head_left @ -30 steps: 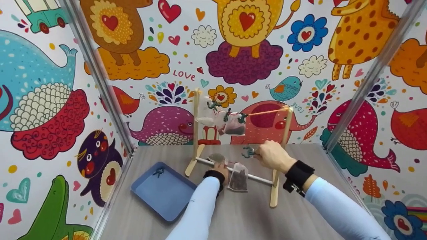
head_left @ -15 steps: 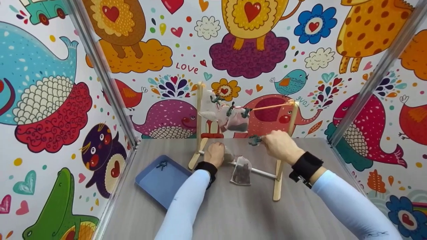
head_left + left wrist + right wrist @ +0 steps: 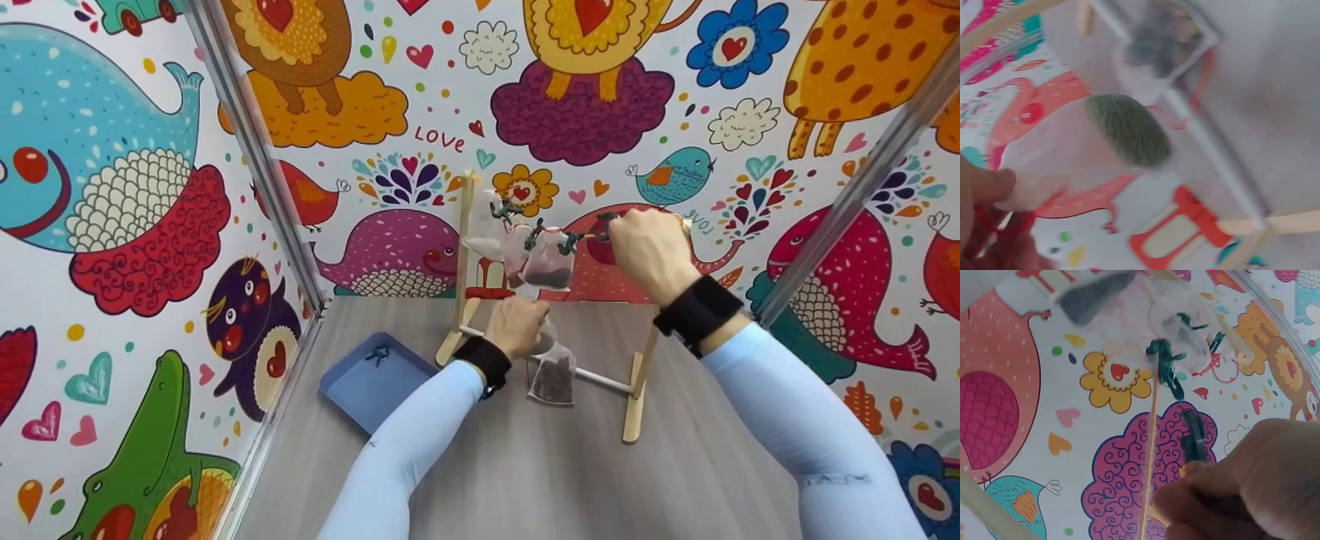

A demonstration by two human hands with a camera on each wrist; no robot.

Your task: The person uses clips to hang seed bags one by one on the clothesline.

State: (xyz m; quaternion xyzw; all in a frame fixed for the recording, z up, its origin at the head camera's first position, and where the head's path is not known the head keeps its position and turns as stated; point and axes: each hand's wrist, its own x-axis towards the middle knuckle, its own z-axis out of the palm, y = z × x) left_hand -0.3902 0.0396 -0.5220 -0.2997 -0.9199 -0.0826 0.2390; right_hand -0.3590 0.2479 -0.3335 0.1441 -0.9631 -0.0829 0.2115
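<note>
My left hand pinches the top of a sheer drawstring tea bag with green filling at its bottom. Its red string loops by my fingers. Up at the line, my right hand holds a dark green clothespin between thumb and fingers, close beside the orange string. Several filled bags hang at the left of that string, one of them a bag with dark filling, with green clothespins on the string. Another dark-filled bag rests by the white rod.
Two wooden posts with flat feet carry the string, and a white rod joins them low down. A blue tray holds one green clothespin at the left. Printed walls enclose the table.
My left hand has risen from the rod with the green-filled bag and shifted right. My right hand has lifted the clothespin to the string's height. The head view has tilted down slightly.
</note>
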